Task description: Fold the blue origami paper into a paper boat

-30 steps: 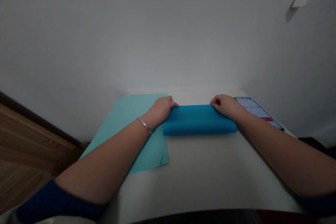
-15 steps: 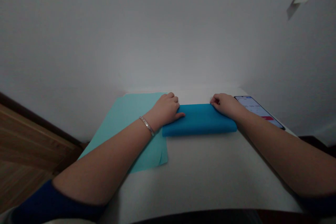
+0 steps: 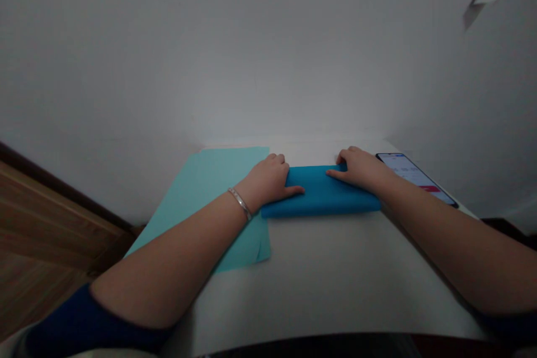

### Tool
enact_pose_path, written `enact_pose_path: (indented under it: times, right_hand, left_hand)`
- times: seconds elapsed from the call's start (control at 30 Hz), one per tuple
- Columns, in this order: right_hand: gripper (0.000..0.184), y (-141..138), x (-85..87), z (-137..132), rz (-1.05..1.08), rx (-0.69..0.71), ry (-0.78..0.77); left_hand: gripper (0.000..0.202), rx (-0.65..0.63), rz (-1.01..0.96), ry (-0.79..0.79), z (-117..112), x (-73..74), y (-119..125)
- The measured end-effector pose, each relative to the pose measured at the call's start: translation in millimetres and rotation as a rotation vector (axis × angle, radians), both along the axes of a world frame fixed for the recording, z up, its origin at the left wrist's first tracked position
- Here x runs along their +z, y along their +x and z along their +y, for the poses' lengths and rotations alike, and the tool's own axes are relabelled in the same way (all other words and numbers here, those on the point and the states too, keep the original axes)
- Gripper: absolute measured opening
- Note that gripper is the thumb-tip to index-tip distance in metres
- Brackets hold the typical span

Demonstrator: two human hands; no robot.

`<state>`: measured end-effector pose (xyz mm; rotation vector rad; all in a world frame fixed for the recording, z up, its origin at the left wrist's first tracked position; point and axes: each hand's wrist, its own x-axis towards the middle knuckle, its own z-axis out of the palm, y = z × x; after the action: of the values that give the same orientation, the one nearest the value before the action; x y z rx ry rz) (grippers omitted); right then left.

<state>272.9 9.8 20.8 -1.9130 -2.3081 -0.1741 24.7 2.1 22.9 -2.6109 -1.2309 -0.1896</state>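
A folded blue sheet of paper (image 3: 323,197) lies across the far middle of the white table (image 3: 327,279). My left hand (image 3: 271,179) rests on its left end, fingers curled over the far edge and thumb stretched along the top. My right hand (image 3: 361,169) presses on its right end, fingers lying flat over the far edge with the thumb pointing inward. A silver bracelet (image 3: 240,203) circles my left wrist. Both arms wear dark blue sleeves pushed up.
A pale turquoise sheet of paper (image 3: 210,190) lies on the table's left side, partly under my left forearm. A phone (image 3: 413,176) with a lit screen rests at the far right. A white wall stands close behind; wooden flooring shows at left.
Both hands have slid inward over the blue paper, thumbs now stretched along its top. The fold looks flatter and lower than before.
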Motion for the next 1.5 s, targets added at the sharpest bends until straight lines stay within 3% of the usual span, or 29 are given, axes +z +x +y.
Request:
enact_pose_path:
  times: [0.13,0.2,0.3,0.47,0.83,1.5]
  right_hand:
    - [0.036,-6,1.5,-3,-0.051,0.136,0.071]
    - [0.029,-12,1.1,-3,-0.018,0.237,0.038]
    - [0.034,-20,-0.1,-3,0.081,0.321,-0.056]
    - [0.027,-26,1.7,-8,0.147,0.300,-0.128]
    - [0.049,-37,7.1,-22,0.137,0.228,-0.111]
    - [0.081,-32,6.4,-30,0.054,0.255,-0.134]
  left_hand:
    - [0.060,-0.010,0.005,0.016,0,-0.9,0]
    - [0.060,-0.013,0.009,0.018,-1,-0.8,0]
    - [0.059,-0.004,0.008,0.017,-2,-0.7,0]
    - [0.052,-0.014,0.001,0.023,-5,-1.1,0]
    - [0.040,0.010,-0.032,-0.010,-15,-0.1,8]
    - [0.076,-0.074,-0.036,-0.070,-15,-3.0,4]
